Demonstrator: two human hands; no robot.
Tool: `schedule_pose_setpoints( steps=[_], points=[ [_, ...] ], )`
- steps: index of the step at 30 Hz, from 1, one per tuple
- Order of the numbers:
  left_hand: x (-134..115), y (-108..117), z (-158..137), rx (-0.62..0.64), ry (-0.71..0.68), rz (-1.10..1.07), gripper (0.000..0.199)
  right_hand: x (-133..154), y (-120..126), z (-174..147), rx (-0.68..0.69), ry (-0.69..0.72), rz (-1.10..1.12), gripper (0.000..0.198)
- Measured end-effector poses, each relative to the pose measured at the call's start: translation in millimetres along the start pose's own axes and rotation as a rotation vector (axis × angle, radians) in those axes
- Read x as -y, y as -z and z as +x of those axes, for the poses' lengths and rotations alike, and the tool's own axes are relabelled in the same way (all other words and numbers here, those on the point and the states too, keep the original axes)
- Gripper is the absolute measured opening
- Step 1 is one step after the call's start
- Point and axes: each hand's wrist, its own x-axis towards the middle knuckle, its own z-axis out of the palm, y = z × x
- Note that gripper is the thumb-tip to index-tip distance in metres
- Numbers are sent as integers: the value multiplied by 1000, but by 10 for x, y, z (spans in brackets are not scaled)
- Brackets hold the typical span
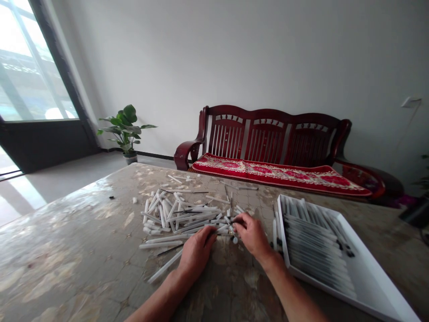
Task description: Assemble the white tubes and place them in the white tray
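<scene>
White tubes lie in a loose heap at the middle of a patterned, glossy surface, directly before a person with two bare hands. The left hand, its fingers curled close together, rests at the heap's near edge; whether it grips anything cannot be told. The right hand bends thumb and fingers inward among short white pieces at the heap's right side, its exact hold too small to make out. Thin dark rods lie across and behind the pile, and one long tube slants beside the left wrist. To the right, a shallow white box sits tilted in view, carrying rows of slim pale tubes, some with black ends. More pieces lie just outside its left wall. Beyond the surface, a dark red wooden bench with a red floral cover stands against a pale wall, a potted plant to its left.
</scene>
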Motion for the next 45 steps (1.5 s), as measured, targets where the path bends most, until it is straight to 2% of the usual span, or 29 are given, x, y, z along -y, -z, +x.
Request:
schedule_pose_setpoints(
  steps=[6,13,19,23,27,30,32,35,38,41,45],
  points=[
    [14,-7,4,-11,-10,-22,19,14,-100,-18,-6,-91,276,16],
    [20,-9,12,7,12,-23,21,5,-131,-36,-17,-74,281,17],
    [27,-11,19,-9,-21,-31,23,20,-149,-54,2,-75,298,17],
    [49,-16,22,-5,-28,-38,26,53,-97,-76,62,-58,215,16],
    [79,-23,11,-8,-85,-16,27,143,-11,-118,119,76,-34,27],
    [98,-31,-7,-19,-127,33,27,194,16,-142,93,174,-223,37],
    [98,-35,-18,-23,-144,65,28,207,22,-149,72,182,-297,41],
    [82,-33,-25,-12,-150,83,28,208,39,-156,93,159,-276,44],
    [71,-27,-24,-3,-139,73,28,190,53,-163,132,201,-194,33],
    [79,-27,-19,-1,-140,41,28,149,35,-169,137,239,-206,24],
    [92,-35,-16,12,-174,9,26,120,15,-178,122,212,-307,42]
  ],
)
